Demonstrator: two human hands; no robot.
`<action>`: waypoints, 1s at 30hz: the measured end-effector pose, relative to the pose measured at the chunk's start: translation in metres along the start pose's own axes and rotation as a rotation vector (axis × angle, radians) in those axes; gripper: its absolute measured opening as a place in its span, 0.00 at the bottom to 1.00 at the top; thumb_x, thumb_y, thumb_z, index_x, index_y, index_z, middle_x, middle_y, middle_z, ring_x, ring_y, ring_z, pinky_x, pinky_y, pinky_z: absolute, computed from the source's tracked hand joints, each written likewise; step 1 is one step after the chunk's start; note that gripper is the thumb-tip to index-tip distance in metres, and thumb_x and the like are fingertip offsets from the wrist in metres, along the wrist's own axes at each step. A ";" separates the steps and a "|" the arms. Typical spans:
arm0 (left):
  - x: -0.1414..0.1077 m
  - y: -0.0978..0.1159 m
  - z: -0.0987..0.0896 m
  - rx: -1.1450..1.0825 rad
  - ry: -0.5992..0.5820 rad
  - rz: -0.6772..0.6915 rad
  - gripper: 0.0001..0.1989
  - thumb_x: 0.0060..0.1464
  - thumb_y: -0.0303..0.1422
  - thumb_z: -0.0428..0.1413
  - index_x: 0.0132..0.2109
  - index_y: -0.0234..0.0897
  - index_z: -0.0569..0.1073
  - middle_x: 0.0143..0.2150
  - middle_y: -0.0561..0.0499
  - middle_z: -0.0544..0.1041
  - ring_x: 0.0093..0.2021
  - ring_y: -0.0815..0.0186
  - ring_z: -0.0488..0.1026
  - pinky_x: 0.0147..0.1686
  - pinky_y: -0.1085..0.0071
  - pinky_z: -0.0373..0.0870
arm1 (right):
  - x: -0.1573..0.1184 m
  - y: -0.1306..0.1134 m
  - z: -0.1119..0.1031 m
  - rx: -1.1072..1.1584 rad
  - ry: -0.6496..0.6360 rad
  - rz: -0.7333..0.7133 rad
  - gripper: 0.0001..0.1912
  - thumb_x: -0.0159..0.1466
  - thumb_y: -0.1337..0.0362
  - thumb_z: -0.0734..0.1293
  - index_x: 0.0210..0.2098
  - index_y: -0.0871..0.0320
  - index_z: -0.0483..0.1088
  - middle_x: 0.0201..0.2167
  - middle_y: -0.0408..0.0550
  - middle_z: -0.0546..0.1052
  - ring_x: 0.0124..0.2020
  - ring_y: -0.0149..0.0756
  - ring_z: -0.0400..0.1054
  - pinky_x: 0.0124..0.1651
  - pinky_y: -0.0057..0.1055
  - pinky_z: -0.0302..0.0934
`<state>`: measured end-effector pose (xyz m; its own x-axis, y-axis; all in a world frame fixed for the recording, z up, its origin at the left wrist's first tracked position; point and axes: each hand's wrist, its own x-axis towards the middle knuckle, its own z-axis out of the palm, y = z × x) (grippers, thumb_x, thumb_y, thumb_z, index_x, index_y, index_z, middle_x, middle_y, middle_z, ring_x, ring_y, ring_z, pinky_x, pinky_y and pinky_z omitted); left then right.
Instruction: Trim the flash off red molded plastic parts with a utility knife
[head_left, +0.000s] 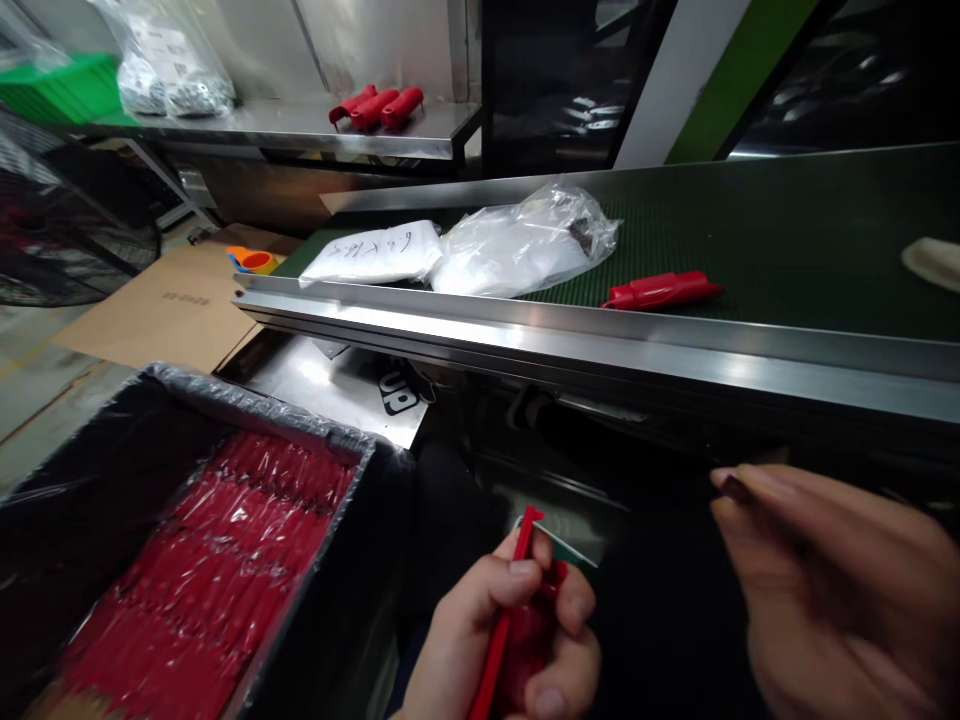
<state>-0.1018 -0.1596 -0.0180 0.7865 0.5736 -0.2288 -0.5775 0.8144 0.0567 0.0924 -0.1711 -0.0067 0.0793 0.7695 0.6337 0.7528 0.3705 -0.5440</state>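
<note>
My left hand (517, 630) is wrapped round a red plastic part (501, 645), a shell with a narrow raised edge, held low in front of my lap. To its right, my right hand (817, 560) pinches a small dark piece (736, 489) between thumb and fingertips; its kind is too small and blurred to make out. The two hands are apart. A similar red part (664, 290) lies on the green conveyor belt (787, 240) beyond them, close to the metal rail.
Down left stands a lined box (360, 445) with rows of red parts under clear film. Plastic bags (517, 245) lie on the belt. More red parts (379, 108) rest on a metal shelf (285, 135). A fan (67, 200) and flat cardboard (172, 300) are at left.
</note>
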 end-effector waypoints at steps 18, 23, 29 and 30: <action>0.000 0.002 0.006 0.635 0.351 0.146 0.18 0.58 0.41 0.56 0.49 0.39 0.59 0.20 0.60 0.64 0.16 0.76 0.55 0.16 0.82 0.54 | 0.039 -0.033 0.037 0.518 -0.748 0.645 0.12 0.65 0.56 0.65 0.32 0.57 0.74 0.26 0.42 0.74 0.27 0.28 0.68 0.28 0.22 0.63; -0.004 0.001 0.006 0.680 0.429 0.188 0.20 0.55 0.45 0.59 0.46 0.40 0.60 0.22 0.61 0.61 0.18 0.77 0.53 0.18 0.81 0.52 | 0.038 -0.029 0.038 0.704 -0.825 0.810 0.17 0.65 0.51 0.66 0.30 0.59 0.70 0.25 0.42 0.71 0.28 0.28 0.63 0.30 0.24 0.60; -0.002 -0.004 0.005 0.641 0.466 0.246 0.19 0.55 0.44 0.60 0.44 0.39 0.62 0.22 0.61 0.61 0.18 0.78 0.54 0.18 0.81 0.54 | 0.037 -0.022 0.030 0.611 -0.958 0.713 0.17 0.69 0.52 0.61 0.31 0.57 0.67 0.26 0.40 0.68 0.29 0.27 0.61 0.31 0.22 0.58; -0.001 -0.002 0.006 0.616 0.465 0.289 0.17 0.56 0.43 0.59 0.43 0.39 0.62 0.22 0.60 0.62 0.17 0.78 0.54 0.17 0.81 0.55 | 0.035 -0.021 0.027 0.561 -0.981 0.682 0.17 0.69 0.52 0.61 0.30 0.57 0.66 0.25 0.40 0.67 0.28 0.27 0.60 0.30 0.22 0.58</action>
<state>-0.1004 -0.1617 -0.0122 0.3758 0.7835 -0.4948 -0.4135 0.6197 0.6671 0.0616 -0.1382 0.0124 -0.3501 0.8535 -0.3861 0.3605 -0.2577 -0.8965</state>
